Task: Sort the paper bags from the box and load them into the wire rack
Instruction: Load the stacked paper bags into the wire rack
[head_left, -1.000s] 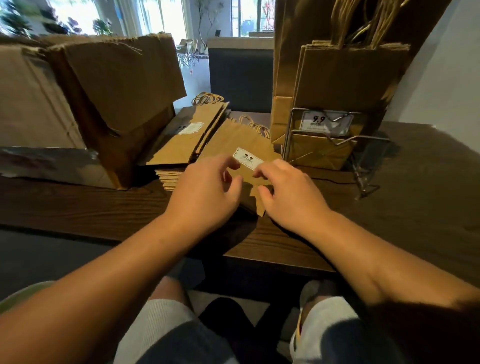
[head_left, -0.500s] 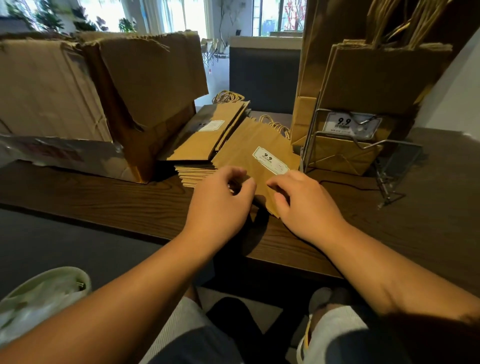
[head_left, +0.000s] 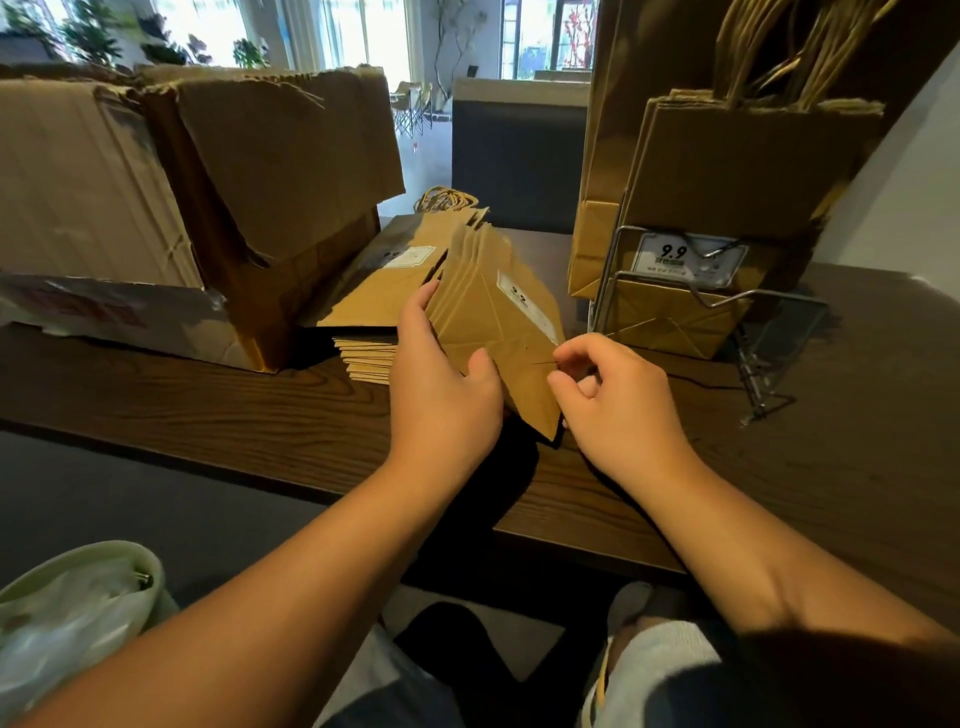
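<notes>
I am partway through the gathering step: my left hand (head_left: 441, 384) grasps a bundle of flat kraft paper bags (head_left: 488, 317), thumb across the near face and fingers behind, tilting it up off the tabletop (head_left: 260, 410). My right hand (head_left: 618, 400) is curled at the bundle's near right edge, fingertips pinching or picking at it (I cannot tell whether they have a real hold). The bundle sits between my hands. Its long axis runs away from me and a little left: folded bottoms toward me, twine handles at the far end, price label facing up and right. Just left of my left hand lies a second stack of bags (head_left: 374, 291), and beyond it the torn cardboard box (head_left: 208, 197). The wire rack (head_left: 675, 306), already holding upright bags, stands beyond my right hand. Next, I judge, I must square the bundle, stand it handles-up and carry it right into the rack.
</notes>
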